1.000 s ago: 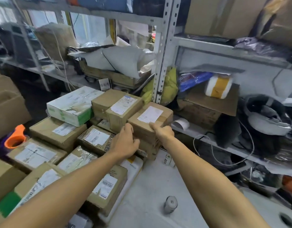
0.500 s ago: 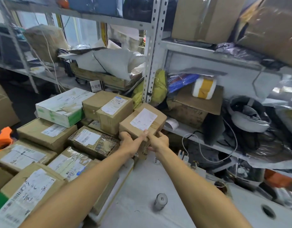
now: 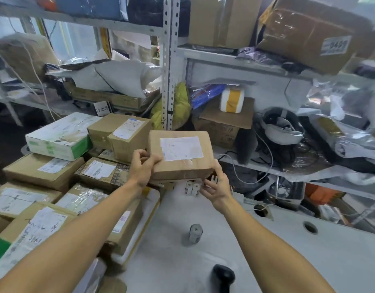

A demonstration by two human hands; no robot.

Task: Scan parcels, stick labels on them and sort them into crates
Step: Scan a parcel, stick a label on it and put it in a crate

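Your left hand (image 3: 143, 168) curls its fingers around the near-left corner of the brown parcel (image 3: 182, 155), lifted above the grey table (image 3: 288, 250); your right hand (image 3: 216, 187) supports its underside, fingers spread.

I see two bare forearms reaching in from the bottom edge of the head view, with no sleeve on either as far as the frame shows. Both wrists are bare too: no watch, band or glove. My left hand (image 3: 143, 167) and right hand (image 3: 216, 188) carry no rings that I can make out. The fingers are slim, the nails short and unpainted. Motion blur softens the fingertips, so finer detail there is lost.
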